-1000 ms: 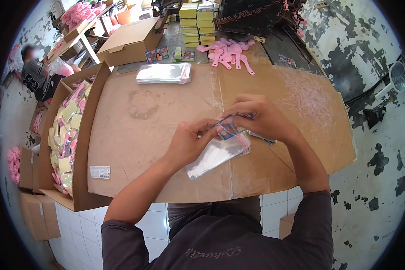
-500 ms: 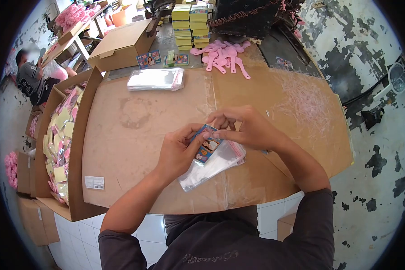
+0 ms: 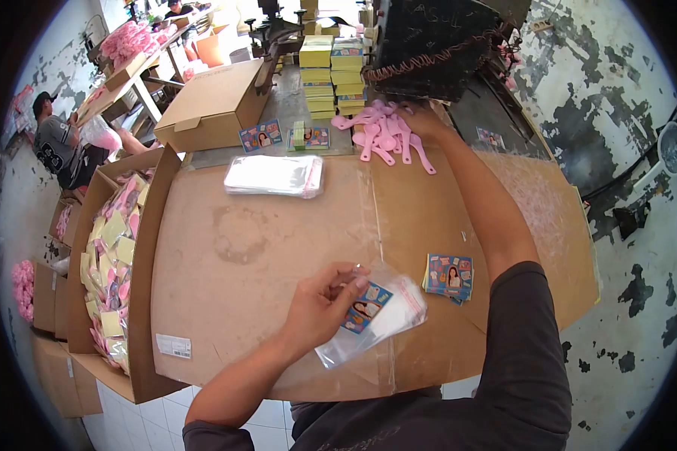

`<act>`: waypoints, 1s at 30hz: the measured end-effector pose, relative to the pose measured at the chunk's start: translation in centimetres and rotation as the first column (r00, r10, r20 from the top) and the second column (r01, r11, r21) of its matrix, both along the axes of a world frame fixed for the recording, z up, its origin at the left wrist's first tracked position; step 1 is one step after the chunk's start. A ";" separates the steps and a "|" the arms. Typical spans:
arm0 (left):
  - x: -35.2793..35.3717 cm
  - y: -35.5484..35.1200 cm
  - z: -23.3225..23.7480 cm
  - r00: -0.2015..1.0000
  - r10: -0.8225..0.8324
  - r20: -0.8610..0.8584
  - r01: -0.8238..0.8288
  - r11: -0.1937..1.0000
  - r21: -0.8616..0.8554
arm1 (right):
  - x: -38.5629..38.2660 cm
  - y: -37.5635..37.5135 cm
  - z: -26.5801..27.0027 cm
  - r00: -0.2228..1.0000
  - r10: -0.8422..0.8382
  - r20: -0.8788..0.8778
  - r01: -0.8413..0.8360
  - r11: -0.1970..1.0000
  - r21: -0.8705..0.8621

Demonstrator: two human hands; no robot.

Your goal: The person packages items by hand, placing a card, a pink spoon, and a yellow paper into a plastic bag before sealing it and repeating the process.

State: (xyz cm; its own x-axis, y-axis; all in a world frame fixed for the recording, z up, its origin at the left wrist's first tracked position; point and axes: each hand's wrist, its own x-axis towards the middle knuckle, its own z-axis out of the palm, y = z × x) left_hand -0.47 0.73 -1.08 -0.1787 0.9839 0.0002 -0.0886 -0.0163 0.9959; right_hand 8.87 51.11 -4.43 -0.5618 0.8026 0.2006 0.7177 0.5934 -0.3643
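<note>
My left hand (image 3: 325, 307) is closed, its thumb and fingers pinching a blue printed card (image 3: 367, 308) with a picture of a person on it; a bit of clear plastic shows at the fingertips. Under the card lie clear plastic bags (image 3: 406, 308) with pinkish edge strips. At the table's far side, my right hand (image 3: 423, 124) reaches into a heap of pink spoon-shaped plastic pieces (image 3: 387, 135); its fingertips are partly hidden, so I cannot make out whether they grip one. A small stack of similar cards (image 3: 449, 276) sits right of the bags.
Another pile of clear bags (image 3: 273, 176) lies farther back. On the left stands an open carton (image 3: 149, 301) of packed pink and yellow items. Yellow-edged card stacks (image 3: 317, 71), a closed box (image 3: 210, 101) and a dark box (image 3: 429, 49) line the back. A person (image 3: 56, 143) sits far left.
My right hand has left the card and stretched forward to the pink pieces. My left hand keeps the card over the bags. The view has shifted, and the card stack at right now shows.
</note>
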 end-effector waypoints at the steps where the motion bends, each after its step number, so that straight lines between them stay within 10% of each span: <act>1: 0.1 0.0 0.0 1.000 -0.014 0.015 0.014 1.000 -0.017 | -0.8 0.6 -0.6 0.999 -0.036 0.037 0.036 0.999 -0.006; 14: 0.4 -0.1 0.1 0.991 -0.086 -0.104 0.087 0.996 0.004 | 2.7 -19.0 6.4 0.976 0.108 0.187 -0.085 0.988 -0.130; 20: 0.3 0.0 -0.1 0.982 -0.104 -0.156 0.099 0.994 -0.037 | -3.3 -11.3 2.7 0.958 0.286 0.011 -0.282 0.938 0.202; 30: 0.2 0.0 -0.4 0.974 -0.118 -0.195 0.117 0.993 -0.018 | -0.1 -13.3 1.4 0.936 0.351 0.015 -0.349 0.936 -0.052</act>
State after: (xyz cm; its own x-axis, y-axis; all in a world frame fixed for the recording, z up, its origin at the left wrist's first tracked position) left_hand -0.32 0.69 -1.44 -0.0590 0.9981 0.0171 0.1073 -0.0107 0.9942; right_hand 8.79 37.76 -3.01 -0.8130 0.5626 0.1501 0.4765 0.7909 -0.3840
